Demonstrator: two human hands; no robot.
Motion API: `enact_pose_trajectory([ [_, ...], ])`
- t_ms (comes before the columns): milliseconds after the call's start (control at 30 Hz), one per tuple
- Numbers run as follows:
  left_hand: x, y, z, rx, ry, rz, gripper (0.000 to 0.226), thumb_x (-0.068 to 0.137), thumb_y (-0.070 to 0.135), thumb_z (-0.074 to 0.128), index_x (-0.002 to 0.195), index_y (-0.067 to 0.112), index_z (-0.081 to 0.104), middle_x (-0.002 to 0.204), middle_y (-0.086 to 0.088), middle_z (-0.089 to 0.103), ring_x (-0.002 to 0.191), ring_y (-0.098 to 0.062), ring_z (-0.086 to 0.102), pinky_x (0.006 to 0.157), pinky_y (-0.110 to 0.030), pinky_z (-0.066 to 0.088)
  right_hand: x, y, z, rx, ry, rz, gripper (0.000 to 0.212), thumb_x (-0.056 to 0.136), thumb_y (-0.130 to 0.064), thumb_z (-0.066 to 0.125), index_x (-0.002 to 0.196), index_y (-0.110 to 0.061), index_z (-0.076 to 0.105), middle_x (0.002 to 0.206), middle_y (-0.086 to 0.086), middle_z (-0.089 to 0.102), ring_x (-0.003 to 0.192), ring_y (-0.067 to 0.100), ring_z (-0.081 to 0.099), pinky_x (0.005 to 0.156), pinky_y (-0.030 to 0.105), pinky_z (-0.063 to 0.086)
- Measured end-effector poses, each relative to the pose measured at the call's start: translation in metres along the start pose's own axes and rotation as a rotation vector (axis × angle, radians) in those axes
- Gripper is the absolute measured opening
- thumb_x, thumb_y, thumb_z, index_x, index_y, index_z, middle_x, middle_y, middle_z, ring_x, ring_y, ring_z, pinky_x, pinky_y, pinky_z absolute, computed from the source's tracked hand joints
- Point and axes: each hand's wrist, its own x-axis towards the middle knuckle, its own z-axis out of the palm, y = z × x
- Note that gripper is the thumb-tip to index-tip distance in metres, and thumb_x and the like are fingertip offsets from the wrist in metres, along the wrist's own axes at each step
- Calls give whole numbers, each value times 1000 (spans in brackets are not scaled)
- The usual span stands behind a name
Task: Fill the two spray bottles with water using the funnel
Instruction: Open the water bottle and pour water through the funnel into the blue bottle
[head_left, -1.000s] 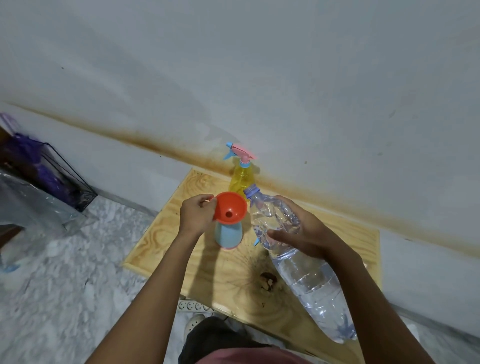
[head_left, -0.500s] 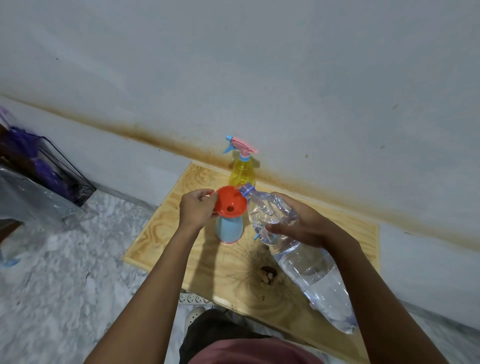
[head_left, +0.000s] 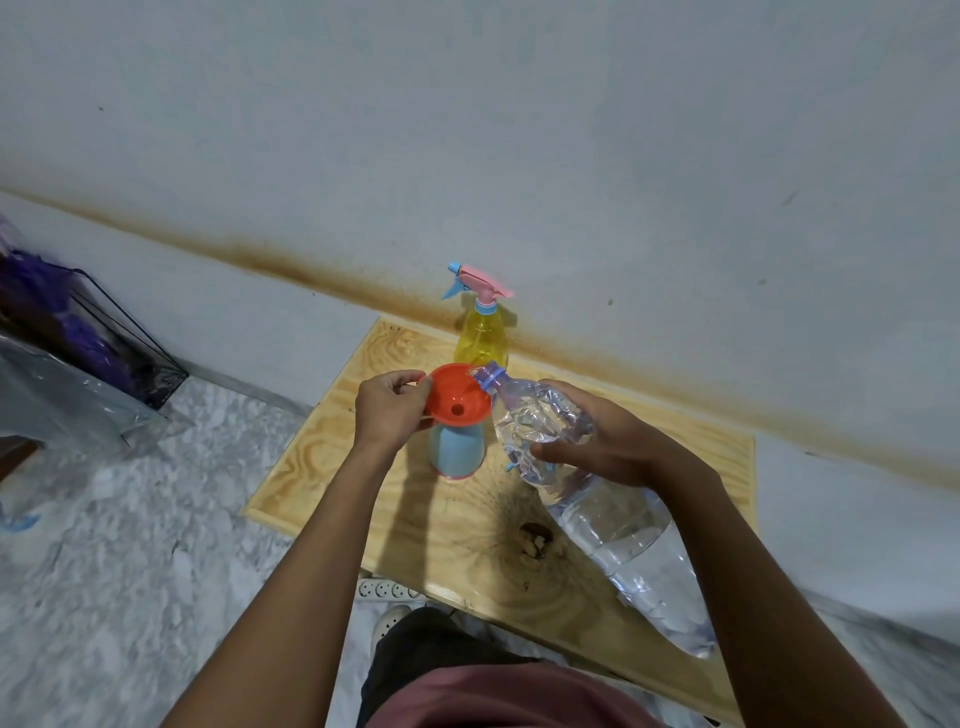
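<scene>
Forearms stretch out from us over a pale wooden counter (head_left: 322, 467), above our dark trousers and pink shirt at the bottom edge. Below the counter's near edge we see a white power strip (head_left: 384, 590) on the marbled floor (head_left: 130, 545).

On our right, a large clear water bottle (head_left: 623, 530) slants up and to the left, its base nearest us and water pooled in its lower part. A dark knot (head_left: 535, 540) in the wood lies just left of it. Our right hand (head_left: 608, 441) grips the bottle's crumpled shoulder, fingers curled round it. The bottle's open mouth, with a blue neck ring, sits over the right rim of the orange funnel (head_left: 457, 397); we cannot tell whether water is running.

Our left hand (head_left: 389, 410) pinches the funnel's left rim between thumb and fingers. The funnel sits in the neck of the blue spray bottle (head_left: 456, 452), which stands upright on the counter with its trigger head off.

Behind it, near the counter's far edge, stands the yellow spray bottle (head_left: 480, 338), upright, with a pink and blue trigger head (head_left: 480, 283) on. Beyond rises a grey wall (head_left: 519, 130) crossed by a brown stain (head_left: 260, 254). Far left, a black wire rack (head_left: 104, 338) holds something purple.
</scene>
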Motion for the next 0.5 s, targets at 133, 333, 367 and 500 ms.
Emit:
enact_pose_trajectory([
  [133, 0, 0, 0, -2, 0, -5, 18, 91, 14, 69, 106, 3, 71, 78, -9, 67, 73, -17, 70, 53, -26, 59, -1, 3, 0, 15, -14, 6, 63, 82, -41, 76, 136, -48, 44, 120, -20, 64, 104, 2, 64, 90, 27, 52],
  [333, 0, 0, -1, 4, 5, -6, 21, 91, 15, 69, 107, 2, 71, 76, -5, 66, 71, -15, 69, 58, -31, 62, -3, 0, 0, 14, -22, 29, 55, 83, -38, 76, 121, -59, 42, 112, -30, 62, 96, -11, 63, 74, 9, 47],
  [367, 0, 0, -1, 3, 5, -7, 21, 91, 15, 69, 107, 1, 71, 76, -5, 66, 71, -14, 69, 58, -31, 62, -4, 0, 0, 9, -20, 33, 55, 83, -39, 76, 121, -59, 41, 112, -30, 61, 96, -12, 62, 75, 10, 46],
  [500, -1, 0, -1, 1, 5, -5, 22, 91, 15, 69, 108, 1, 70, 75, -5, 65, 70, -12, 68, 56, -30, 62, -4, -1, 1, 1, -22, 36, 56, 83, -40, 76, 120, -61, 40, 112, -33, 58, 99, -12, 59, 78, 13, 46],
])
